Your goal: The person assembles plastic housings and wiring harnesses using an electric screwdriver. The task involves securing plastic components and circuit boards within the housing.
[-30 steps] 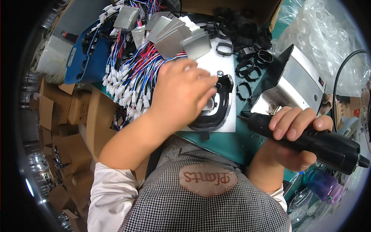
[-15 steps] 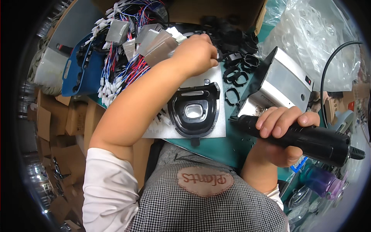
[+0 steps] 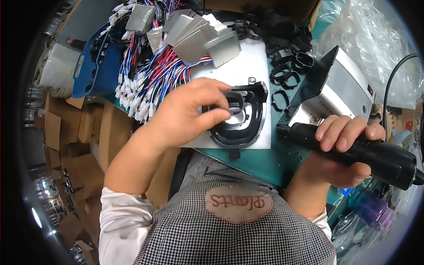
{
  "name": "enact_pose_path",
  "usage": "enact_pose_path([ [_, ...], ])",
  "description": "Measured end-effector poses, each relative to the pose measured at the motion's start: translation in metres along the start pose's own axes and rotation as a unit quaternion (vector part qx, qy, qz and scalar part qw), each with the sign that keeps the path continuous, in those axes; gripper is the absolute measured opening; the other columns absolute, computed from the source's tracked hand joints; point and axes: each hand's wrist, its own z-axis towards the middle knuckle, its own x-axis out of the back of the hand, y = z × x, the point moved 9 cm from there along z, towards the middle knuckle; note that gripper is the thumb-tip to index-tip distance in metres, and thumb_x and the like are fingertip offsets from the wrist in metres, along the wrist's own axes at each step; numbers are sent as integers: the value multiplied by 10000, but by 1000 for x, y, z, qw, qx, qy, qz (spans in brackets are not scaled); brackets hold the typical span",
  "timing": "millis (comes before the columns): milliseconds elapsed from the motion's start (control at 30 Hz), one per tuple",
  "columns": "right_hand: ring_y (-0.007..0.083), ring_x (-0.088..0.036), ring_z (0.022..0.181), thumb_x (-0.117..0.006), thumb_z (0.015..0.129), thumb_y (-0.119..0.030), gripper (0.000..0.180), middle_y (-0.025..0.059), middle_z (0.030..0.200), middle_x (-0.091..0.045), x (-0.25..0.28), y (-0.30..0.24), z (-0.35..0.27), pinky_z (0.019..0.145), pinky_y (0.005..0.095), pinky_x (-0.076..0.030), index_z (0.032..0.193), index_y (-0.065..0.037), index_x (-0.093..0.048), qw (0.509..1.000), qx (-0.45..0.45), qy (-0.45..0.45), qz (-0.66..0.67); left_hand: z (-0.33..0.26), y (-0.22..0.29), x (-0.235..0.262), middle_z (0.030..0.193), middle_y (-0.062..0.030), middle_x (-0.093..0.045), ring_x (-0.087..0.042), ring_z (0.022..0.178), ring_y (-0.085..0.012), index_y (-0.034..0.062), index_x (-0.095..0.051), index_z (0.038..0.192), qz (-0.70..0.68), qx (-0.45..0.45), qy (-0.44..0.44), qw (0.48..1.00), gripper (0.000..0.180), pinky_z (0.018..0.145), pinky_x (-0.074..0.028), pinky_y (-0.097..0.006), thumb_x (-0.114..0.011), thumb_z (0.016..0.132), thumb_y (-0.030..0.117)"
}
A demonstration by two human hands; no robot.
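— So, from the head view, where does the work stand?

— The left hand is curled over the black plastic frame, its fingertips pinching a small black ring at the frame's upper opening. The ring looks about placed, though whether it is fully seated cannot be told.

— And the other hand?

— The right hand is wrapped tight round a black electric screwdriver, held level over the green bench, its tip pointing left toward the frame but well short of it. Judging by that, no fastening is under way at this moment; the driving seems to be what is left.

— How does the frame look?

— It is a dark, horseshoe-shaped shell with a rounded lower end and a small tab at the bottom. It lies flat on a white foam pad, right in front of the person.

— What is around it?

— More loose black rings are heaped beyond the pad, bundles of red, blue and white wires with grey metal plates lie to the left, and a silver box unit stands at the right.
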Motion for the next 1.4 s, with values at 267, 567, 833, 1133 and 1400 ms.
enact_pose_path([
  [267,177,-545,550,-711,794,-438,601,63,739,-525,-4,3,-3,544,316,-495,1150,-55,-414,1000,-1,-26,-16,-28,0,-26,1000,-45,-631,-529,1122,-307,116,-679,775,143,-97,88,981,147,959,-385,-445,-765,656,106],
  [567,187,-555,574,-697,809,-424,593,69,761,-534,-3,5,-1,569,333,-499,1185,-58,-422,999,-13,-47,-8,-29,-6,-32,1039,4,-643,-488,1187,-299,152,-672,743,222,-73,72,970,111,1059,-251,-532,-758,673,146],
  [833,190,-560,581,-689,819,-412,577,71,767,-538,-4,5,1,569,331,-498,1193,-58,-428,998,-8,-58,3,-23,0,-33,1066,1,-648,-479,1211,-305,138,-660,758,276,-98,57,954,132,1054,-271,-531,-759,671,135],
  [1133,189,-552,566,-710,810,-377,564,80,753,-535,-7,-2,-4,549,324,-492,1152,-40,-414,1000,4,-26,10,-25,6,-31,1056,-18,-653,-519,1173,-300,142,-674,782,262,-112,30,958,148,1027,-325,-520,-768,669,167],
  [1400,183,-550,543,-724,795,-378,556,70,720,-529,-2,-2,-4,513,307,-493,1106,-43,-409,1000,4,-6,-14,11,30,42,1176,-70,-592,-495,1175,-317,150,-646,1035,414,-153,126,888,382,988,-379,-440,-759,670,146],
])
